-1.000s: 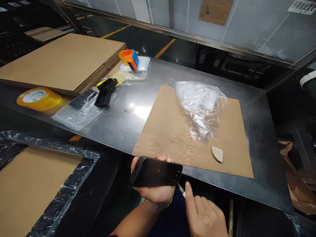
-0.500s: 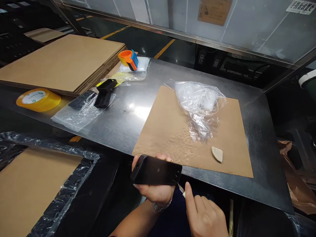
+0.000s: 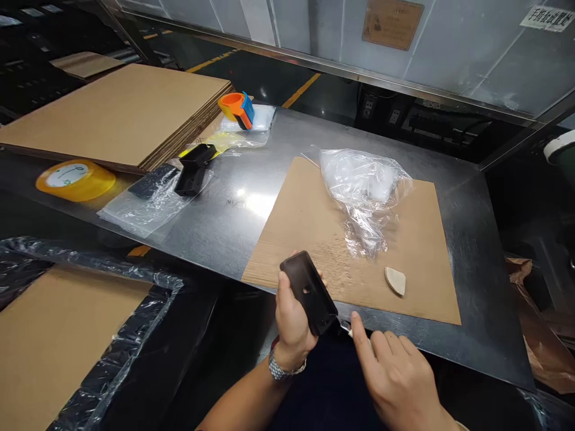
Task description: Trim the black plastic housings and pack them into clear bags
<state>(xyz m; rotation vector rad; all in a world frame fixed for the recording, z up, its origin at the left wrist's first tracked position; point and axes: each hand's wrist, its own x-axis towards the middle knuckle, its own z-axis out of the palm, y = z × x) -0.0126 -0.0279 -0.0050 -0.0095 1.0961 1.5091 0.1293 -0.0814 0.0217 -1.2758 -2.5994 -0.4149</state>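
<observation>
My left hand point(image 3: 294, 317) is closed around a black rectangular plastic shell point(image 3: 309, 290), gripping it by its long sides with the hollow side and a small hole facing up. My right hand point(image 3: 393, 365) grips a knife point(image 3: 345, 327) with a pale handle, the index finger stretched along it. The blade's tip meets the shell's lower right corner; whether it cuts there I cannot tell. On the cardboard sheet point(image 3: 278, 239) beyond my hands lie a beige wedge-shaped piece point(image 3: 395, 281) and a clear plastic bag point(image 3: 363, 173) with white contents.
Two black plastic parts point(image 3: 194, 170) lie on clear bags at the left of the metal table point(image 3: 215, 221). Behind them are a cardboard stack point(image 3: 126, 114), a yellow tape roll point(image 3: 76, 179) and an orange-blue tape dispenser point(image 3: 238, 109). A plastic-lined box point(image 3: 166, 287) stands lower left.
My left hand has turned the shell from lying crosswise to slanted, so its hollow side now shows. The right hand with the knife has shifted slightly right and up, staying at the shell's corner.
</observation>
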